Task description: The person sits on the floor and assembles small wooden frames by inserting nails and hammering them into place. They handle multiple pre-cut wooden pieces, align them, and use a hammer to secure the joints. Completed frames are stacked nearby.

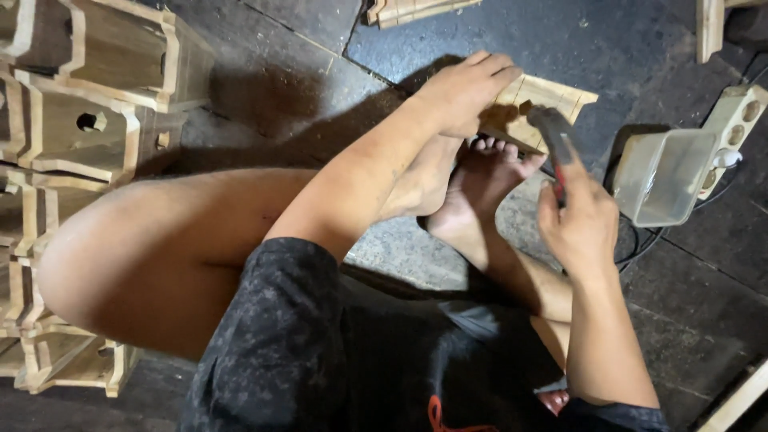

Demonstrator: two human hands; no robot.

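Head view, hidden parts: my left hand [464,92] covers the near left end of the wooden piece [552,100]; the contact under my palm cannot be seen. My toes [492,148] meet its lower edge.
Head view, blur: the tool [552,132] in my right hand [580,220] is smeared by motion. Its dark grey head sits over the wood; a red strip shows at my fingers; the handle is hidden inside my fist.
Cut off: the stacked wooden boxes [88,120] run out of the left edge; a wood strip leaves the top edge.
Left grip: pressed flat on the wooden piece, fingers extended, holding it down on the floor [320,80].
Right grip: clenched around the tool.
Materials: pale raw wood with notched, stepped edges; dark, rough, scuffed floor slabs with seams.
Containers: a clear plastic tub [664,176], rectangular, lies tilted just right of my right hand.
Fittings: a cream power strip [736,120] with round sockets, black cables below.
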